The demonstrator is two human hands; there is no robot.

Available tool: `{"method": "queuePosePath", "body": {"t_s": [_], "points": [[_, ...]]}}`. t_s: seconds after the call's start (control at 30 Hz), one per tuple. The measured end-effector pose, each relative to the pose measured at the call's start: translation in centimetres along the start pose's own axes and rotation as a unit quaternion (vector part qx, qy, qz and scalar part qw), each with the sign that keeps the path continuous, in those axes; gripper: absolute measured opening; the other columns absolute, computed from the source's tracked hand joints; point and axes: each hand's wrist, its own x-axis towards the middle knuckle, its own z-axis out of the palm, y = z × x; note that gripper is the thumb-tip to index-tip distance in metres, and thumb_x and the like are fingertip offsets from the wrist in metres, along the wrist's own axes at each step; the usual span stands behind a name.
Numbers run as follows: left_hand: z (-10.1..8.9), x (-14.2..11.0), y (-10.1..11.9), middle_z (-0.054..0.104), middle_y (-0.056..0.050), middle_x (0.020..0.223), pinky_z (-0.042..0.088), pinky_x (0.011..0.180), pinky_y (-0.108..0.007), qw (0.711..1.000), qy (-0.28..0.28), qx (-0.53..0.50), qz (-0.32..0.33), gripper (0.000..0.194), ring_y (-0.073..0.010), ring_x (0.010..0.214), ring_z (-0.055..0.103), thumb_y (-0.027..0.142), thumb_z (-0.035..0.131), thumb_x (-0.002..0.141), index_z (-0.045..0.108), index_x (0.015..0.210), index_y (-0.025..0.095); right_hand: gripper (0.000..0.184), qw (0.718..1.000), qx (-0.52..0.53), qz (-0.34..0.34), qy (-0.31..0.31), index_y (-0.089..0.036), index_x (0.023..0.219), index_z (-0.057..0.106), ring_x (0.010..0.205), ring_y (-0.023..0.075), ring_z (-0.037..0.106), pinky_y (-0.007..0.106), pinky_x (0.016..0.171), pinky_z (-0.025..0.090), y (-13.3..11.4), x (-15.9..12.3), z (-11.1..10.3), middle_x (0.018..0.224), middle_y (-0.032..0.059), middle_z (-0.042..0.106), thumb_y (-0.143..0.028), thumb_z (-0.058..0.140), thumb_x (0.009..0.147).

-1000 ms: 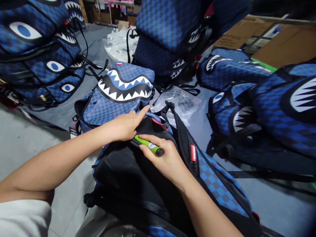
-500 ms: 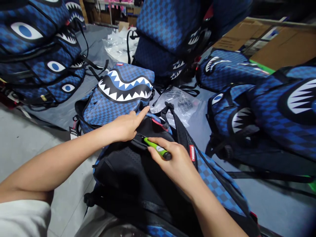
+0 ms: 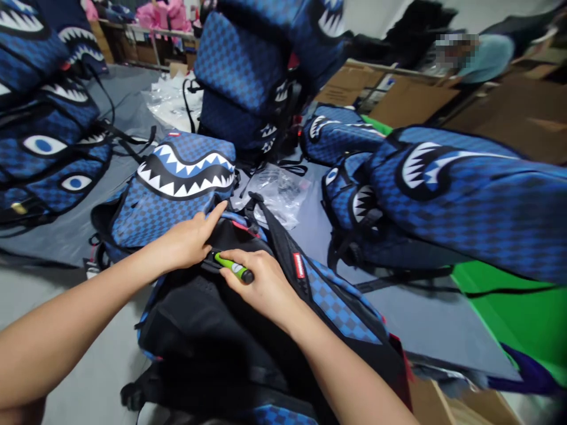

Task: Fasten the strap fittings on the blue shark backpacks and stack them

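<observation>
In the head view, the right hand (image 3: pixel 261 280) is clamping its thumb and fingers around the green tool (image 3: pixel 233 267), whose black end is pointing back toward the palm, while its front end is meeting the black backpack (image 3: pixel 190 307) near its upper edge. The left hand (image 3: pixel 188 239) is lying just beside that spot, its index finger stretching away from the other, curling fingers; whether these are pinching the fabric or only pressing on it, one cannot tell. The backpack is lying in front of the person, below the shark-mouth panel (image 3: pixel 181 171), with a dark shoulder strap (image 3: pixel 283 236) running along its right side. Good handling here is probably depending on the left hand bracing the material flat and taut, while the right is guiding the tool with small, even movements rather than force. The left fingertips are sitting very near the front end, so they should be staying out of its line. The soft fabric is likely giving under pressure, so a light touch should be sparing it from puckering or scuffing, and the strap should be lying aside, away from the right wrist.
</observation>
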Motion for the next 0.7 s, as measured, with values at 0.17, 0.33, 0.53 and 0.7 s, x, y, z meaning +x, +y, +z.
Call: {"method": "queuePosePath", "body": {"t_s": [0.17,0.33,0.53,0.7], "points": [[0.3,0.1,-0.3,0.056,-0.018,0.130,0.050,0.091,-0.035,1.000,0.012,0.003,0.006,0.091,-0.0303,0.116,0.064,0.021,0.052,0.089,-0.007,0.158,0.022,0.022,1.000,-0.013,0.022,0.002,-0.022,0.107,0.075,0.087,0.0205,0.073,0.032,0.086,0.049,0.1,0.1,-0.4,0.094,0.0043,0.079,-0.028,0.067,0.088],[0.7,-0.6,-0.5,0.058,-0.017,0.130,0.051,0.088,-0.034,0.999,0.046,-0.018,0.005,0.088,-0.0293,0.110,0.067,0.025,0.051,0.088,0.000,0.159,0.022,0.018,0.988,0.150,-0.023,0.005,-0.021,0.100,0.076,0.087,0.0153,0.071,0.024,0.080,0.052,0.1,-0.9,-5.1,0.096,0.0004,0.078,-0.031,0.065,0.089],[1.0,-0.4,-0.7,0.060,-0.015,0.125,0.052,0.086,-0.034,0.998,0.050,-0.032,0.001,0.084,-0.0294,0.108,0.067,0.027,0.049,0.087,0.005,0.159,0.022,0.045,0.970,-0.053,0.005,0.238,-0.019,0.123,0.066,0.116,0.0192,0.064,0.035,0.104,0.047,6.6,1.2,-12.1,0.120,0.0065,0.072,-0.010,0.038,0.090],[1.1,0.0,-0.6,0.058,-0.017,0.127,0.052,0.090,-0.037,0.999,0.031,-0.027,-0.001,0.085,-0.0296,0.113,0.065,0.023,0.044,0.088,-0.002,0.159,0.021,0.049,0.958,-0.256,0.124,-0.043,-0.014,0.123,0.067,0.109,0.0269,0.068,0.030,0.092,0.051,14.9,7.3,-10.1,0.115,0.0138,0.074,-0.006,0.056,0.076]]}}
